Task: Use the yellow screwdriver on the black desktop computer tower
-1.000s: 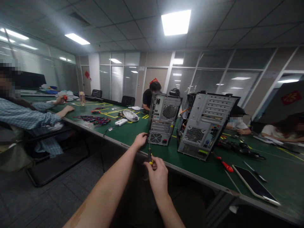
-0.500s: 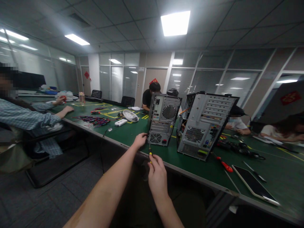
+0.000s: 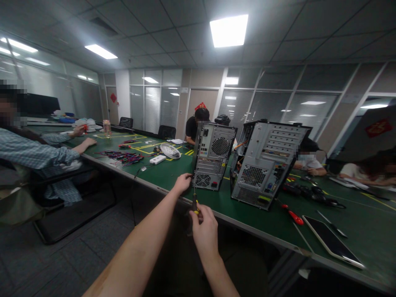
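At table edge; right grip (image 3: 204,229) holds screwdriver (image 3: 194,203); tip at computer case (image 3: 213,156)

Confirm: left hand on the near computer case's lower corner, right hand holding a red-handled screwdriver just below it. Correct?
Not quite. The head view shows the screwdriver in the right hand has a yellow-and-black handle, not red. The rest holds: the left hand rests on the lower corner of the near computer case.

Two computer cases (image 3: 213,156) (image 3: 266,163) stand on one desk (image 3: 173,173). One fan (image 3: 170,150), one tablet (image 3: 332,241) and two screwdrivers (image 3: 194,204) (image 3: 292,214) are there. Five other people sit around.
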The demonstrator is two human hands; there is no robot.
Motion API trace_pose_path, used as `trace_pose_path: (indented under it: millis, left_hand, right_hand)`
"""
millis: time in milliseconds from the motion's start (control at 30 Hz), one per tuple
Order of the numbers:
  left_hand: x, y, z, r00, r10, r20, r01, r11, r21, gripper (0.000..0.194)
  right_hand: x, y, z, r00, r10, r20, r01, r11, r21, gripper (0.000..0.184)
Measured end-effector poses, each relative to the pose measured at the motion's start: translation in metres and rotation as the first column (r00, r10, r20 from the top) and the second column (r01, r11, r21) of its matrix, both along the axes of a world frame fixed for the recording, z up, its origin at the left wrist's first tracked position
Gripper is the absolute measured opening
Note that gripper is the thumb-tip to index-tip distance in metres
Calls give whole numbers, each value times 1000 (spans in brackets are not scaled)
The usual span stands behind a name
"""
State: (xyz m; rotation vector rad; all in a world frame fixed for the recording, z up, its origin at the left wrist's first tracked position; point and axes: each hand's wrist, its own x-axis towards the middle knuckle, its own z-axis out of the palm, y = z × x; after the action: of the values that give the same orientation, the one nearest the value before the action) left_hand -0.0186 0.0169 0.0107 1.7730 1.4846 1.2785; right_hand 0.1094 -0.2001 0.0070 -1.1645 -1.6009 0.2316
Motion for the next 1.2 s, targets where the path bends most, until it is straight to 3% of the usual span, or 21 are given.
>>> trace_pose_path:
  millis: [267,467,600,900,1200]
  left_hand:
    - [0,1,0,1000,-10,1,10,1000,8,36]
    - [0,-4,3,1000,-6,11,6,1000,-7,36]
    - [0,-3,2,1000,-2,27,3,1000,-15,35]
    - [-1,-1,0,1000,-8,21,8,1000,5,35]
    - [0,1,-1,1000,-6,12,6,1000,13,35]
  right_hand:
    - [4,1,-1,979,-65,192,49,995,88,38]
    - [1,2,1,997,-58,51,57,998,4,21]
    - [0,3,0,999,-31,-10,30,999,-26,22]
    - [2,-1,3,968,-75,239,66,997,47,35]
    - [0,3,3,998,-45,40,47,998,-38,21]
